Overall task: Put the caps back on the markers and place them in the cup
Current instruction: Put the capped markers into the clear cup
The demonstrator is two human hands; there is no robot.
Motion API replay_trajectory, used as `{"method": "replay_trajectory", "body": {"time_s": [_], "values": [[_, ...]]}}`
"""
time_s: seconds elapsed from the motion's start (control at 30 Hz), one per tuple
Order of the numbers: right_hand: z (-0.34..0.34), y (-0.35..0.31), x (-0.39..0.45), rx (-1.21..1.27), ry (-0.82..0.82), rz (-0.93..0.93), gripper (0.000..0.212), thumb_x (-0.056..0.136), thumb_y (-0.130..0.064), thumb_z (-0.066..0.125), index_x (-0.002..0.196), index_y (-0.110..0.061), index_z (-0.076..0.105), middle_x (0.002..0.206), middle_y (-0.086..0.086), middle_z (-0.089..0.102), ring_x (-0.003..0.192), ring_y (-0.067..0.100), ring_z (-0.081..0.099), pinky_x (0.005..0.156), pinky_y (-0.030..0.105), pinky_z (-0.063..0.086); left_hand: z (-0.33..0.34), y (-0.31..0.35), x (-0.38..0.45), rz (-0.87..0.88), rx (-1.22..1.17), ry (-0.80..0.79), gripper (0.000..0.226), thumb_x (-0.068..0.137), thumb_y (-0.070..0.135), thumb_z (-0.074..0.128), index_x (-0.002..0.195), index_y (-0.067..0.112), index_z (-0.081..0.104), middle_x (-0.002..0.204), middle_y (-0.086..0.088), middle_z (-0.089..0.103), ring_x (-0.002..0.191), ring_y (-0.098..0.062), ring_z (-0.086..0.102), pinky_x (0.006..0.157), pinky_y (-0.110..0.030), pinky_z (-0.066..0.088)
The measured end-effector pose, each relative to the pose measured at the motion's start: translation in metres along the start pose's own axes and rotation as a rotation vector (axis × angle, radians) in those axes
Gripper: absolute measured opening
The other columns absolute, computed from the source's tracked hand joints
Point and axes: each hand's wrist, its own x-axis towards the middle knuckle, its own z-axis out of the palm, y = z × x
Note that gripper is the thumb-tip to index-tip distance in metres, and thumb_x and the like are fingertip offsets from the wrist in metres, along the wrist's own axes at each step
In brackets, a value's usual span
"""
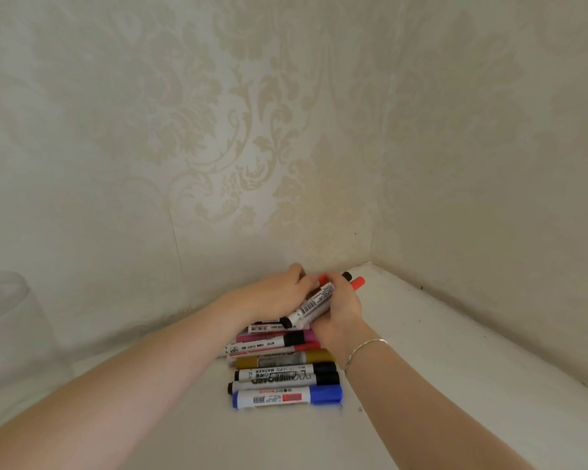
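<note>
I am looking down at a white worktop (455, 385) set into a corner of cream damask-patterned walls (218, 130), and much is hard to read. My left hand (279, 293) is lying palm-down over the far end of the pile, its fingertips hidden, so I cannot tell whether it is gripping anything. My right hand (340, 310), a thin silver chain bracelet (364, 347) on its wrist, is curling its fingers round a small bundle of white-barrelled markers (314, 305); their long axes are running diagonally, red and black ends pointing toward the worktop's back corner, a black end pointing down-left. How many are in the bundle I cannot count. Below the hands, a row of markers is lying flat, long axes running left to right: a gold-bodied marker (286, 360), two black-capped whiteboard markers (286, 376), and nearest me a blue-capped white marker (286, 397) with its cap pointing right. A blurred clear glass cup (11, 320) is cut off at the worktop's left edge.
</note>
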Motion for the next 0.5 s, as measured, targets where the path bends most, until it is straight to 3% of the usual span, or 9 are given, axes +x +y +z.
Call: {"method": "replay_trajectory", "body": {"time_s": [0.1, 0.2, 0.27, 0.37, 0.5], "values": [[0.004, 0.002, 0.002, -0.025, 0.028, -0.039, 0.018, 0.088, -0.019, 0.066, 0.093, -0.003, 0.063, 0.089, 0.016, 0.068, 0.078, 0.028, 0.067, 0.079, 0.042, 0.057, 0.006, 0.001, 0.004, 0.076, 0.100, 0.067, 0.036, 0.105, 0.034, 0.023, 0.119, 0.012, 0.048, 0.091, -0.009, 0.063, 0.073, -0.019, 0.052, 0.065, -0.034, 0.039], [0.006, 0.000, 0.002, -0.013, 0.073, -0.039, 0.013, 0.083, -0.010, 0.071, 0.084, -0.002, 0.060, 0.080, 0.016, 0.066, 0.072, 0.029, 0.066, 0.074, 0.043, 0.057, 0.008, 0.004, 0.006, 0.158, 0.082, 0.122, 0.037, 0.105, 0.029, 0.027, 0.115, 0.011, 0.057, 0.098, -0.006, 0.064, 0.079, -0.018, 0.053, 0.064, -0.026, 0.036], [0.005, -0.005, 0.003, -0.019, 0.135, -0.052, 0.012, 0.084, -0.005, 0.067, 0.082, -0.003, 0.056, 0.076, 0.015, 0.064, 0.065, 0.027, 0.064, 0.067, 0.041, 0.057, 0.005, 0.002, 0.008, 0.180, 0.023, 0.126, 0.037, 0.105, 0.028, 0.031, 0.112, 0.010, 0.063, 0.101, -0.006, 0.065, 0.087, -0.020, 0.057, 0.074, -0.028, 0.040], [0.000, -0.013, 0.007, 0.007, 0.212, -0.081, 0.009, 0.088, 0.001, 0.059, 0.091, -0.003, 0.052, 0.072, 0.014, 0.063, 0.059, 0.021, 0.063, 0.054, 0.034, 0.054, -0.007, -0.012, 0.011, 0.116, 0.063, 0.207, 0.029, 0.100, 0.022, 0.042, 0.125, 0.014, 0.056, 0.121, -0.004, 0.056, 0.105, -0.016, 0.054, 0.089, -0.027, 0.042], [-0.015, -0.022, 0.012, -0.001, 0.295, -0.096, 0.007, 0.089, 0.001, 0.056, 0.093, -0.003, 0.052, 0.070, 0.013, 0.060, 0.058, 0.019, 0.060, 0.059, 0.032, 0.055, -0.014, -0.034, 0.013, 0.010, 0.358, 0.009, 0.042, 0.089, 0.022, 0.055, 0.130, 0.019, 0.051, 0.125, -0.002, 0.053, 0.110, -0.019, 0.053, 0.088, -0.031, 0.043]]}}
